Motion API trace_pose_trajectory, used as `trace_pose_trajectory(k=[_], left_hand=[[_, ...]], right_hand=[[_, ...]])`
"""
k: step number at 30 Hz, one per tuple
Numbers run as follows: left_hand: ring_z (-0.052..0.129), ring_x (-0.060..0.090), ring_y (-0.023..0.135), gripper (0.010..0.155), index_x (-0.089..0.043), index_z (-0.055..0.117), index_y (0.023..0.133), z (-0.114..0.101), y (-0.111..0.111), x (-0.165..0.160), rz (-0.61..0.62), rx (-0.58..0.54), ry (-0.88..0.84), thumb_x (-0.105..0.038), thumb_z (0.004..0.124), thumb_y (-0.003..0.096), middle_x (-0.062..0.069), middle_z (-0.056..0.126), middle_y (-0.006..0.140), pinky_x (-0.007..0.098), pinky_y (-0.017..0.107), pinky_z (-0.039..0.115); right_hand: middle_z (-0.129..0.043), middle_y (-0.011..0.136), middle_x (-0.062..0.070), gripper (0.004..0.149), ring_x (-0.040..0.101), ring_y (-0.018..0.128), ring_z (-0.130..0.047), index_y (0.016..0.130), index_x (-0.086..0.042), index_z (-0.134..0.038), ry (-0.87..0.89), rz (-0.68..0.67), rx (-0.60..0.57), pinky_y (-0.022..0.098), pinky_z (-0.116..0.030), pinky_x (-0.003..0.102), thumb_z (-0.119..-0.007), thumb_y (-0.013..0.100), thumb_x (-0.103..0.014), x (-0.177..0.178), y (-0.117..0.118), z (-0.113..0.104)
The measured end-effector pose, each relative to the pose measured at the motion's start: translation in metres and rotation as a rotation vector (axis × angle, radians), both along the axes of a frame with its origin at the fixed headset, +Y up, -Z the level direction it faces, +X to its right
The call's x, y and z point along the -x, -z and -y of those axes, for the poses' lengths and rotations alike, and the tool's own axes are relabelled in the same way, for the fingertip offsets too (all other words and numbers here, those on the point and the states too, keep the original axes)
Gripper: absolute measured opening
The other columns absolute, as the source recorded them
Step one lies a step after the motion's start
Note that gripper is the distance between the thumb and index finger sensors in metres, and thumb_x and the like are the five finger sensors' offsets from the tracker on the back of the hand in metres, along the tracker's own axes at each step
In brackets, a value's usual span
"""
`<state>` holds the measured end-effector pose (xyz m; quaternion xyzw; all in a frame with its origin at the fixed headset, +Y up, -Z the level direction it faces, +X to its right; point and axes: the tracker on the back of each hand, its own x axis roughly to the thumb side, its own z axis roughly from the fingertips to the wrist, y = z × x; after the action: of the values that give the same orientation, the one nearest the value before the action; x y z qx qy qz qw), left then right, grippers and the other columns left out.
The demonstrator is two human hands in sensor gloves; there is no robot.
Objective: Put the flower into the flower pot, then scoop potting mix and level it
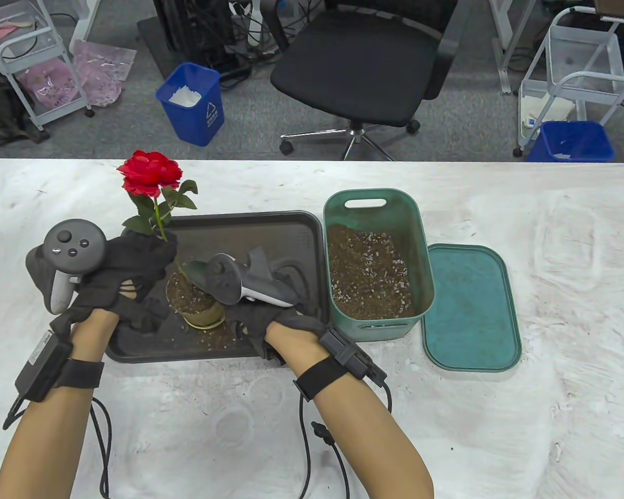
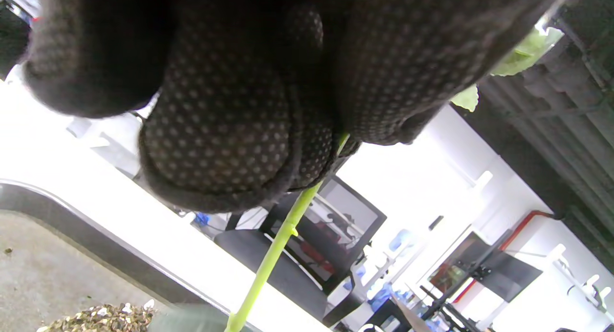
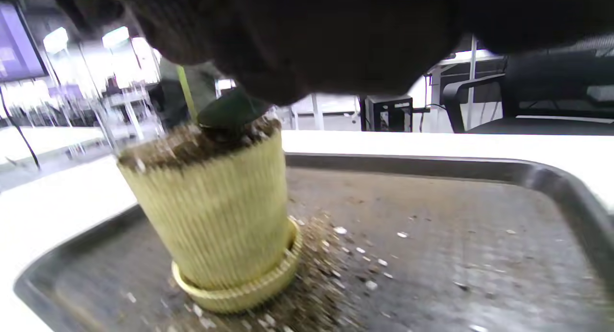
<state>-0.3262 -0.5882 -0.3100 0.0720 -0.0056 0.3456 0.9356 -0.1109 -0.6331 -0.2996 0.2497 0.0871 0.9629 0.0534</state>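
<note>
Fingers point(image 2: 220, 130) of the left hand point(image 1: 130, 270) are curled and pinch the green stem point(image 2: 273, 255) of the flower point(image 1: 150, 174), which stands upright with its red bloom above the hand and its stem running down into the flower pot point(image 3: 216, 221). The right hand point(image 1: 270, 306) lies over the pot's right side with a dark green scoop point(image 3: 230, 112) at the soil surface; its fingers are hidden beneath the tracker point(image 1: 239, 286) and glove, so whether they clasp the scoop cannot be told.

The flower pot, ribbed and pale yellow, stands upright on a matching saucer point(image 3: 240, 293) and is filled nearly to the rim with potting mix point(image 3: 192, 142). It rests on a dark tray point(image 1: 291, 228), toward the tray's near left part. Spilled mix lies scattered on the tray just beside the pot's base.

To the right of the pot, touching or just beside the tray's right edge, stands a green bin point(image 1: 421, 249) holding more potting mix. The bin's green lid point(image 1: 470, 306) lies flat on the white table point(image 1: 551, 218) further right of the pot. Beyond the table's far edge, behind the pot, are a black office chair point(image 1: 359, 67) and a blue waste bin point(image 1: 192, 104).
</note>
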Motion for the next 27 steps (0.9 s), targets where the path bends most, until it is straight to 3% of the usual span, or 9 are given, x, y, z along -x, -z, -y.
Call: trace_pose_trajectory(k=[6, 8, 12, 16, 23, 27], left_hand=[[0.117, 0.018, 0.024, 0.041, -0.020, 0.103, 0.068, 0.004, 0.003, 0.000, -0.014, -0.008, -0.023, -0.041, 0.098, 0.0326, 0.004, 0.110, 0.056, 0.038, 0.027, 0.097], [0.117, 0.018, 0.024, 0.041, -0.020, 0.103, 0.068, 0.003, 0.005, 0.001, -0.018, -0.005, -0.014, -0.041, 0.098, 0.0325, 0.003, 0.110, 0.056, 0.038, 0.026, 0.097], [0.117, 0.018, 0.024, 0.041, -0.020, 0.103, 0.068, 0.005, 0.013, 0.005, -0.031, 0.009, -0.022, -0.041, 0.098, 0.0327, 0.004, 0.110, 0.056, 0.038, 0.027, 0.097], [0.117, 0.018, 0.024, 0.041, -0.020, 0.103, 0.068, 0.006, 0.017, 0.003, -0.037, 0.013, -0.025, -0.041, 0.098, 0.0325, 0.004, 0.110, 0.055, 0.038, 0.027, 0.097], [0.117, 0.018, 0.024, 0.041, -0.020, 0.103, 0.067, 0.004, 0.020, -0.005, -0.040, 0.014, -0.005, -0.041, 0.098, 0.0324, 0.004, 0.111, 0.055, 0.038, 0.026, 0.097], [0.117, 0.018, 0.024, 0.041, -0.020, 0.103, 0.067, 0.002, 0.020, -0.009, -0.035, 0.011, 0.019, -0.041, 0.098, 0.0324, 0.004, 0.111, 0.055, 0.038, 0.025, 0.098]], right_hand=[[-0.095, 0.031, 0.001, 0.046, 0.018, -0.001, -0.095, 0.085, -0.026, -0.064, -0.096, 0.051, 0.101, -0.009, -0.085, 0.039, -0.069, 0.040, -0.033, 0.014, 0.007, 0.003], [-0.095, 0.035, 0.001, 0.046, 0.019, 0.004, -0.096, 0.087, -0.026, -0.061, -0.084, 0.047, 0.117, -0.005, -0.086, 0.040, -0.068, 0.042, -0.034, 0.010, 0.005, 0.004], [-0.095, 0.039, 0.000, 0.051, 0.015, 0.007, -0.096, 0.090, -0.021, -0.061, 0.046, 0.071, -0.082, -0.003, -0.088, 0.036, -0.069, 0.042, -0.036, -0.011, -0.018, 0.005], [-0.095, 0.039, 0.002, 0.051, 0.016, 0.007, -0.095, 0.090, -0.019, -0.060, 0.177, 0.129, -0.041, -0.003, -0.088, 0.037, -0.068, 0.043, -0.035, -0.033, -0.038, -0.005], [-0.095, 0.039, 0.001, 0.050, 0.016, 0.008, -0.096, 0.090, -0.021, -0.061, 0.049, 0.051, 0.003, -0.002, -0.088, 0.037, -0.067, 0.043, -0.036, -0.016, -0.056, 0.006], [-0.095, 0.038, 0.002, 0.049, 0.015, 0.007, -0.094, 0.090, -0.020, -0.063, 0.085, 0.026, -0.112, -0.003, -0.087, 0.036, -0.067, 0.043, -0.035, -0.008, -0.063, -0.004]])
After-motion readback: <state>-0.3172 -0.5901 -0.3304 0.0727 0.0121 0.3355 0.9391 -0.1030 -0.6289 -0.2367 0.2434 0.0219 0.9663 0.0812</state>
